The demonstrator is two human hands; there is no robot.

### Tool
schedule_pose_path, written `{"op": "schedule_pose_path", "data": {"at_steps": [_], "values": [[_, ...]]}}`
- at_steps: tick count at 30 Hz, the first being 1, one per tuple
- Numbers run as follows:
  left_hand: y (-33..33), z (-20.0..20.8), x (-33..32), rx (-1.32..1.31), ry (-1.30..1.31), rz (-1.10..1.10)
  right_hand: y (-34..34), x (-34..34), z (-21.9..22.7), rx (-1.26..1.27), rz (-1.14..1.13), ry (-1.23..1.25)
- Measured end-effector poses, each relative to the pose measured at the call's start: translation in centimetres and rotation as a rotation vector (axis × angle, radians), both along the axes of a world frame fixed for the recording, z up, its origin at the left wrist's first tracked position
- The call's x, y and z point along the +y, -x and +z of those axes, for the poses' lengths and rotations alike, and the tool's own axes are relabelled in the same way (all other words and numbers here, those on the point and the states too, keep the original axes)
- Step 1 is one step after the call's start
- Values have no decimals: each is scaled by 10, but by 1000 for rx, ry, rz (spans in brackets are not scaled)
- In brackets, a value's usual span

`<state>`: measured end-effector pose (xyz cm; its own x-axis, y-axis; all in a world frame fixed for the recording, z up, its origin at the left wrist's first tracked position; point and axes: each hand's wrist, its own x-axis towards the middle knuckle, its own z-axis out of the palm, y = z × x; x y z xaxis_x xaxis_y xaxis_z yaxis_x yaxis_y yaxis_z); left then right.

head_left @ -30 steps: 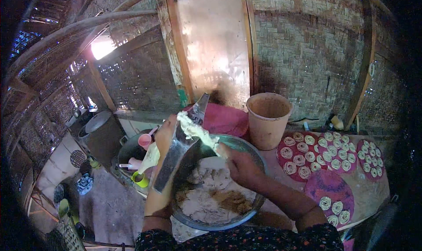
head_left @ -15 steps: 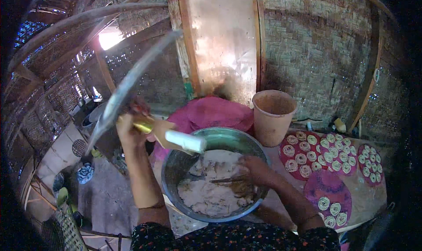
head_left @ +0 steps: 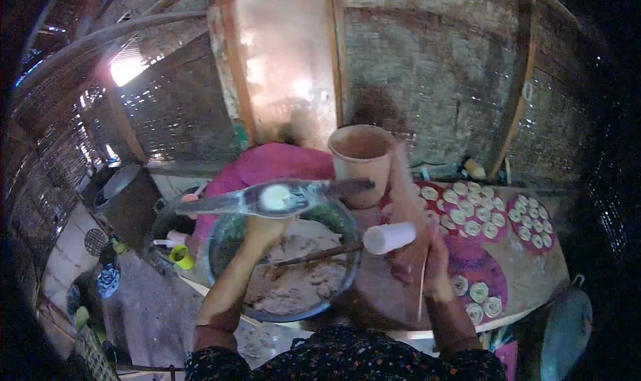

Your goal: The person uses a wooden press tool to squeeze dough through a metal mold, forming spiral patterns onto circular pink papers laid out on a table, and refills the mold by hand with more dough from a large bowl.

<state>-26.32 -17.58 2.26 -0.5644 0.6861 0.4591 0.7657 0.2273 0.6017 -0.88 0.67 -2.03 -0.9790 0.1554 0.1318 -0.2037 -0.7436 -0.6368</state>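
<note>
A wide metal basin (head_left: 212, 247) with crumbly greyish-brown dough (head_left: 294, 284) stands before me, a dark stick (head_left: 320, 254) lying across it. Over the basin's far side, my left hand (head_left: 270, 229) is closed under a long narrow press part (head_left: 244, 201), with dark ends and a round pale middle. To the right of the basin, my right hand (head_left: 437, 261) grips a flat wooden board (head_left: 417, 267), smeared by motion. A white cylinder (head_left: 390, 237) sticks out from the board toward the basin. My fingers are partly hidden behind both pieces.
Pale dough coils (head_left: 479, 291) lie on pinkish-red round mats (head_left: 491, 267) at the right. A tall beige bucket (head_left: 360, 150) stands behind the basin, beside a pink cloth (head_left: 267, 160). A yellow cup (head_left: 181, 256) is left of the basin; a large pan (head_left: 566, 331) stands at far right.
My right hand has come out of the dough and now holds the board with the white cylinder, which was by my left hand. The long piece has swung from steep to nearly level.
</note>
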Motion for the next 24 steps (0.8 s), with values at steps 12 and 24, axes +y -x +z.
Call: {"op": "schedule_pose_path", "data": {"at_steps": [12,24], "values": [[-189,35,98,-158,322,-600,-150,40,73,-71,-875,-1803],[-333,27,201,-389,378,-1140,-276,92,43,-383,-684,-1681]]}}
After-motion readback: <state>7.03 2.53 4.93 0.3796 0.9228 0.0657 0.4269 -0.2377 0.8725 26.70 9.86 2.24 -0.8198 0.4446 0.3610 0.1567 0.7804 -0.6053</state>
